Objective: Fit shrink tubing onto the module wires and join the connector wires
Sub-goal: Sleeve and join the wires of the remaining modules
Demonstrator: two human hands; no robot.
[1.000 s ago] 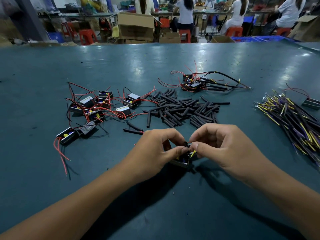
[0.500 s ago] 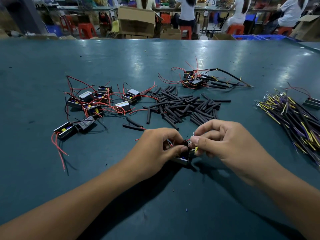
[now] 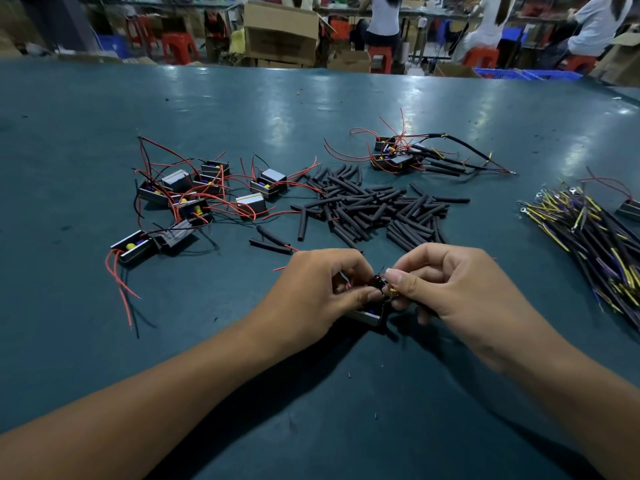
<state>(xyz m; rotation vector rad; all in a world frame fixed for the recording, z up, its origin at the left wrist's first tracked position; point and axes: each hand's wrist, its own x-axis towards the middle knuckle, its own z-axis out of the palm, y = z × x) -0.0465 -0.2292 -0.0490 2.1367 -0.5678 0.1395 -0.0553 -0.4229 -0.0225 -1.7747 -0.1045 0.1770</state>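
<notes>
One module (image 3: pixel 369 315) is pinched at its wires between the left grip (image 3: pixel 325 289) and right grip (image 3: pixel 450 289), a few finished ones (image 3: pixel 398 155) lie beyond, and many bare modules (image 3: pixel 194 195) are left untouched.

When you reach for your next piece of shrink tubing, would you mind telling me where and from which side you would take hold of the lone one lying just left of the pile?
Pinch the lone tube across its middle, coming straight down from above. It lies flat on the table, nearly upright in view, clear of the pile of tubing, so fingertips fit on both long sides.
</notes>
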